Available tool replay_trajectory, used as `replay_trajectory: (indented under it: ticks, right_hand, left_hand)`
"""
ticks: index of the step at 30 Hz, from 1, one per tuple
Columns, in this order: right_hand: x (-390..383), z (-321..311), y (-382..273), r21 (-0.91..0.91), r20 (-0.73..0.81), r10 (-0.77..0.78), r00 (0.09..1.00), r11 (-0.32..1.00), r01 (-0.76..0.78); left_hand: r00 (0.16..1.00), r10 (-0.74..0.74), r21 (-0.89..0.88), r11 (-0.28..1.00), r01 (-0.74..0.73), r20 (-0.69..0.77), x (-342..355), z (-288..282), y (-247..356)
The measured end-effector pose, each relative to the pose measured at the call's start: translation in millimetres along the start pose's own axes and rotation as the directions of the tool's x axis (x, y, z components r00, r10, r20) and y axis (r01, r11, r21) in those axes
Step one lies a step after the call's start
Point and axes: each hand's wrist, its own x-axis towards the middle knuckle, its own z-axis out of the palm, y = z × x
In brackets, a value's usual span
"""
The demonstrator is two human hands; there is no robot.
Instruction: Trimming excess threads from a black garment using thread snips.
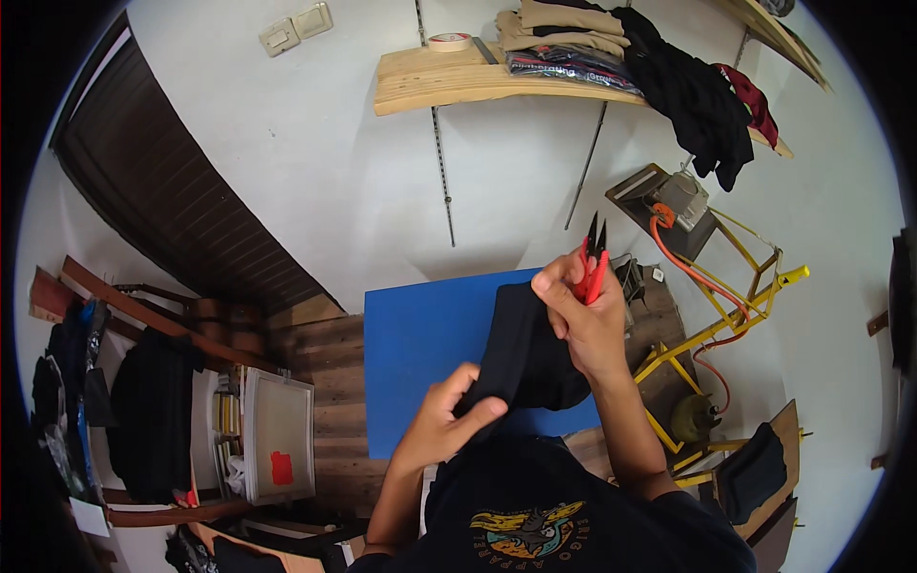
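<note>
A folded piece of black cloth (521, 353), maybe part of a garment, is stretched between my hands above a blue tabletop (411, 334). My left hand (444, 420) grips its lower left end, with the thumb lying on top. At the upper end, my right hand (587, 320) pinches the cloth's edge between thumb and fingers. Tucked in that same hand is a pair of red-handled thread snips (594, 263). Their dark pointed blades stick up past the fingers, apart from the cloth.
A wooden wall shelf (420, 81) holds folded clothes and a tape roll (450, 42). To the right stands a yellow metal frame (707, 334) with an orange hose (702, 277) and a gas cylinder (694, 418). A white cabinet panel (279, 435) and hanging black clothes (153, 411) are at left.
</note>
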Motion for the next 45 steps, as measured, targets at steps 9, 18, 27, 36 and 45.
replay_trajectory:
  ticks: [9, 18, 27, 36, 45]
  right_hand:
    - [35.9, 6.3, 27.4, -0.293, 0.070, -0.140, 0.988, 0.943, 0.155]
    - [-20.2, -14.7, 7.8, -0.670, 0.480, -0.161, 0.863, 0.567, 0.479]
    - [-42.5, -19.2, 12.8, -0.710, 0.516, -0.202, 0.833, 0.443, 0.547]
    - [-45.8, -16.8, 12.7, -0.672, 0.521, -0.197, 0.831, 0.505, 0.541]
    - [-52.7, -17.7, 3.9, -0.703, 0.494, -0.231, 0.838, 0.460, 0.542]
  left_hand:
    - [0.980, -0.198, -0.344, 0.918, 0.198, 0.036, -8.2, -4.9, -5.2]
    - [0.953, -0.299, -0.664, 0.722, 0.194, -0.046, -5.1, -14.0, 6.8]
    - [0.965, -0.263, -0.568, 0.794, 0.219, 0.006, 3.5, -9.7, 11.5]
    - [0.966, -0.260, -0.600, 0.772, 0.208, 0.001, 2.9, -7.7, 9.0]
    - [0.973, -0.232, -0.651, 0.737, 0.181, 0.008, -0.3, -7.2, 11.0]
